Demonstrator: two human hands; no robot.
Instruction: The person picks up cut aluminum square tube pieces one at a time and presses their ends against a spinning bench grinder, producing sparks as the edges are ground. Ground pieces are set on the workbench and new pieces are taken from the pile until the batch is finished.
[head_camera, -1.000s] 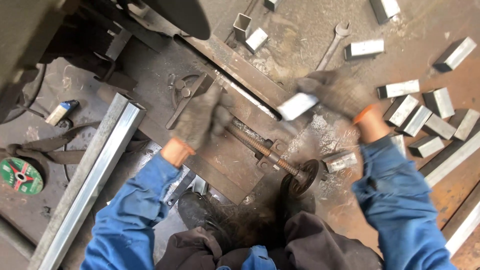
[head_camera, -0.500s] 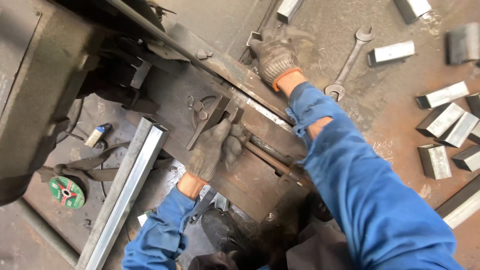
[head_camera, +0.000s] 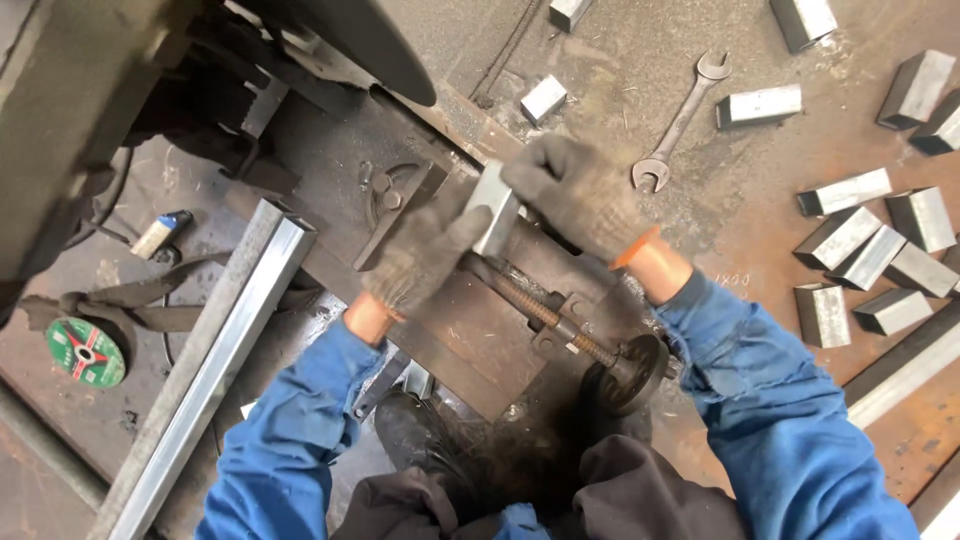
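Above rusty vise (head_camera: 500, 320), two gloved hands, left hand (head_camera: 420, 255), right hand (head_camera: 580, 195), one steel piece (head_camera: 495, 210)

This is looking like a metal workshop. A rusty steel bench (head_camera: 760, 250) is lying under a scatter of short cut pieces of square steel tube (head_camera: 845, 190), and a spanner (head_camera: 680, 125) is resting among them. A long length of square tube (head_camera: 215, 360) is leaning across the grimy floor beside a green cutting disc (head_camera: 85, 352). A rusty vise screw with a round handwheel (head_camera: 628, 372) is sitting on a heavy machine base. The person is wearing knitted work gloves (head_camera: 580, 195) and blue overalls.
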